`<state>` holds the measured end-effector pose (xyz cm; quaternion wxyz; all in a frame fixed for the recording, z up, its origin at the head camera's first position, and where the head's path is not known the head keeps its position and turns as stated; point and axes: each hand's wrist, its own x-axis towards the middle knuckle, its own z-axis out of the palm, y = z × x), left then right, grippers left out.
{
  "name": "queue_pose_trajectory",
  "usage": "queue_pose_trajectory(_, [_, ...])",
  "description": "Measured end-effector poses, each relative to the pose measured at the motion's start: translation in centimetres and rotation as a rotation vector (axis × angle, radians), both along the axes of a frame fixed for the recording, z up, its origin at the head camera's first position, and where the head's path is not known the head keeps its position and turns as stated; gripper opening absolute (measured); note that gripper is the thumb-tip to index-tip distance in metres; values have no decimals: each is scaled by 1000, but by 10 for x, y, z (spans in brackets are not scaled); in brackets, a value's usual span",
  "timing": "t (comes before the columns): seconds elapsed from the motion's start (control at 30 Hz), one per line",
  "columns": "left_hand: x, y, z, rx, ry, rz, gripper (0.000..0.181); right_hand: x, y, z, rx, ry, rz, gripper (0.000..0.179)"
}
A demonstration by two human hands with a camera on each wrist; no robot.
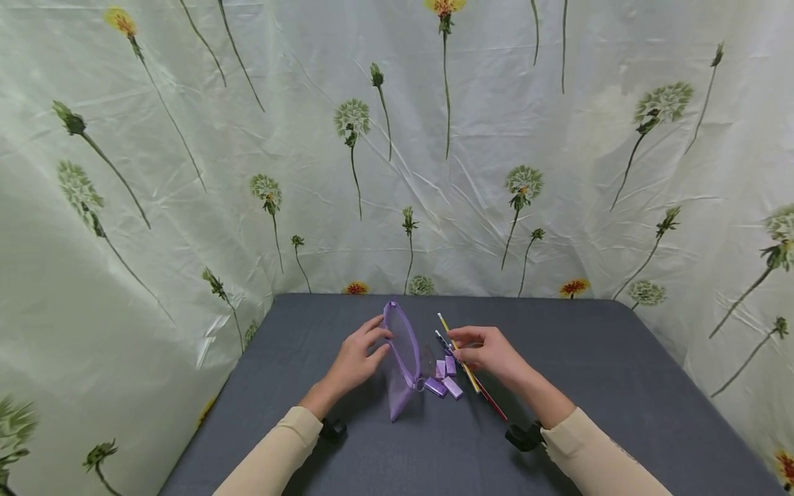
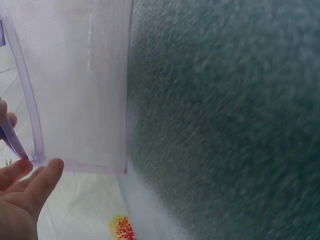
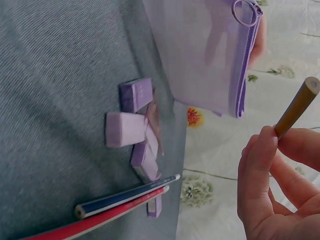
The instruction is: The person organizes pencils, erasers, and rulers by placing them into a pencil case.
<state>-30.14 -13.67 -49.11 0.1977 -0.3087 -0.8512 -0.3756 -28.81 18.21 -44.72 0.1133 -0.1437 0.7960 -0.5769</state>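
Observation:
My left hand (image 1: 355, 356) pinches the zipped edge of a translucent purple mesh pouch (image 1: 400, 386), which stands upright with its mouth apart. In the left wrist view its fingers (image 2: 47, 182) are at the pouch's corner. A yellow pencil (image 3: 298, 106) is pinched between the thumb and fingers of my right hand (image 1: 490, 350), above the table and apart from the pouch. Below that hand lie a red pencil (image 3: 100, 220) and a dark blue pencil (image 3: 125, 196), side by side. Several small purple and pink blocks, perhaps erasers (image 3: 126, 130), lie between pouch and pencils.
A dark grey cloth covers the table (image 1: 558, 358). Behind it hangs a pale curtain (image 1: 298, 151) printed with dandelions. A thin brownish translucent piece (image 3: 154, 122) lies beside the blocks. A ring pull (image 3: 244, 12) hangs from the pouch's zip.

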Motion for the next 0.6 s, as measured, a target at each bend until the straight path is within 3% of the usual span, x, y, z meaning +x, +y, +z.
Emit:
queue_pose_trajectory(0.2, [-7,3,0,79,14,19,11,1,-4,4,-17,10,18,40])
queue_pose_trajectory(0.4, [-8,20,-3,214,-89,17,11,1,-6,8,-37,11,22,39])
queue_pose_trajectory(0.6, [-4,24,-9,293,-126,43,7,6,-14,13,-59,14,43,39])
